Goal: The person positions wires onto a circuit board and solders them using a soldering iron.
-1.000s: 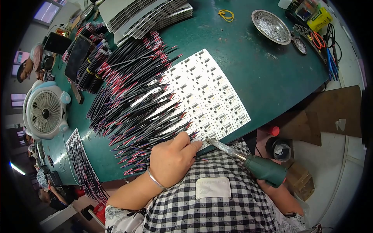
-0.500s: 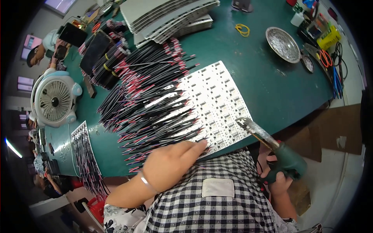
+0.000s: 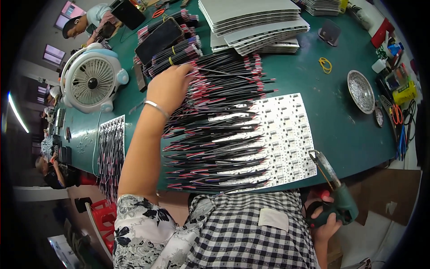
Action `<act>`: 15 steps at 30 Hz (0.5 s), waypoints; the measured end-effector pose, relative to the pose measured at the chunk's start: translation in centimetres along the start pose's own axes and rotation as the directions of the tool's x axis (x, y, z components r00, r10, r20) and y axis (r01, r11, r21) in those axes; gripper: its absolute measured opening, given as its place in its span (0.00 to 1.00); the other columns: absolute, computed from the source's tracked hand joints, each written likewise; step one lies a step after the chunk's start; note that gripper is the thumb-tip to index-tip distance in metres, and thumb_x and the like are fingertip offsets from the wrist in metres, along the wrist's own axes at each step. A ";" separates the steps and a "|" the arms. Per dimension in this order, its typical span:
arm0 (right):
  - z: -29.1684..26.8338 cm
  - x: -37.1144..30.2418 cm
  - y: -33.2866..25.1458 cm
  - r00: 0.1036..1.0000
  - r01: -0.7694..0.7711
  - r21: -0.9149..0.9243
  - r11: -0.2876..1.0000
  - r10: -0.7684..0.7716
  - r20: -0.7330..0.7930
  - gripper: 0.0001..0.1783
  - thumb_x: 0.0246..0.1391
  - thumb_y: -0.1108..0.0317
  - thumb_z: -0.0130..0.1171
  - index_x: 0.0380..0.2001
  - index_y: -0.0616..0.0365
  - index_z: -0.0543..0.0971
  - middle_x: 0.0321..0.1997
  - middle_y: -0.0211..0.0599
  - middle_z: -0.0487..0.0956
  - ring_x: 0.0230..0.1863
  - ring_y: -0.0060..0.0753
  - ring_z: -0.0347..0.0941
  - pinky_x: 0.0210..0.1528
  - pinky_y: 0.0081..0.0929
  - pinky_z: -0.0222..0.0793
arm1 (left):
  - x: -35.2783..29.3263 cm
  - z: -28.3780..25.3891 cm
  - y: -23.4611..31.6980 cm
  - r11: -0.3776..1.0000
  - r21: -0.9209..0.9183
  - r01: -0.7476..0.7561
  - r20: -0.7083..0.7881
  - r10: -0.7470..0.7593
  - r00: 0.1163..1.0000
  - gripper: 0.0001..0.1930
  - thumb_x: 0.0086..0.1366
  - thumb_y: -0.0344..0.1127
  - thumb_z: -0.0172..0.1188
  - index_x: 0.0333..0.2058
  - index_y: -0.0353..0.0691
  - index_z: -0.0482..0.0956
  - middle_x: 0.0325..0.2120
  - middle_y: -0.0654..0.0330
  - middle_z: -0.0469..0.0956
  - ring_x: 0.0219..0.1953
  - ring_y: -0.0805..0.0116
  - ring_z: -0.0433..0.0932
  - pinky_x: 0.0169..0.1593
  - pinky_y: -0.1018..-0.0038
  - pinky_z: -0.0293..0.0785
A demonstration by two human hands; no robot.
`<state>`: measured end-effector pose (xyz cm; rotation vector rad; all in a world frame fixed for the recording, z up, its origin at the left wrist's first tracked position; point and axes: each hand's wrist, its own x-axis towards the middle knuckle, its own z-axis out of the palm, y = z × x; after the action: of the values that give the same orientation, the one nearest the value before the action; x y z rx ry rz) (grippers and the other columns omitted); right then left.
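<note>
My left hand point(image 3: 170, 87), a silver bangle on its wrist, reaches over the heap of black wires with red ends point(image 3: 215, 98). Its fingertips are pinched together at the end of one black wire point(image 3: 217, 71) lying across the top of the heap. Down at the right, beyond the table edge, my right hand point(image 3: 326, 224) is wrapped round the dark green handle of a soldering gun point(image 3: 342, 201). The gun's metal tip points up, beside the corner of a white circuit board sheet point(image 3: 286, 134) covered in small components. Wires lie in rows over the sheet's left part.
A white and blue fan point(image 3: 92, 83) stands at the left, near another wired sheet point(image 3: 112, 152). Stacked white sheets point(image 3: 255, 27) and a phone point(image 3: 159, 40) on wire bundles lie at the back. A metal bowl point(image 3: 360, 92) and yellow band point(image 3: 325, 66) are at the right.
My left hand has moved from the sheet's near edge up and away to the far wire heap and pinched a wire there. The right hand keeps the soldering gun. The whole view has shifted.
</note>
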<state>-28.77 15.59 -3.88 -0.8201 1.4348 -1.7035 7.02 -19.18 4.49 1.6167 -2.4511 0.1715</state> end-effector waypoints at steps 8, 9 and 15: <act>0.8 1.9 -1.0 0.998 -0.044 -0.033 0.999 0.045 0.050 0.32 0.59 0.55 0.53 0.55 0.72 0.63 0.50 0.52 0.74 0.23 0.31 0.74 0.24 0.24 0.72 | -0.9 0.7 -1.2 0.990 -0.139 -0.002 -0.025 -0.002 1.000 0.18 0.56 0.30 0.61 0.47 0.39 0.77 0.40 0.51 0.78 0.44 0.51 0.76 0.49 0.62 0.73; 1.2 2.1 -1.3 0.997 -0.047 -0.018 0.999 0.048 0.054 0.32 0.59 0.54 0.53 0.55 0.72 0.63 0.50 0.52 0.73 0.23 0.31 0.74 0.24 0.24 0.72 | 0.2 0.8 -0.1 0.990 -0.140 0.001 -0.028 -0.004 1.000 0.18 0.56 0.30 0.61 0.47 0.39 0.77 0.40 0.51 0.78 0.44 0.51 0.76 0.49 0.62 0.73; 3.0 2.4 -2.2 0.993 -0.072 0.029 0.997 0.069 0.100 0.31 0.56 0.50 0.56 0.50 0.69 0.70 0.29 0.45 0.79 0.23 0.28 0.71 0.26 0.22 0.68 | 6.0 3.5 3.8 0.978 -0.010 -0.208 0.106 0.208 0.972 0.20 0.51 0.27 0.62 0.46 0.34 0.75 0.42 0.51 0.78 0.46 0.52 0.75 0.52 0.63 0.71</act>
<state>-27.76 12.16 -1.21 -0.8157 1.3503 -1.6063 0.86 -23.81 2.50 1.4003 -2.7008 0.1205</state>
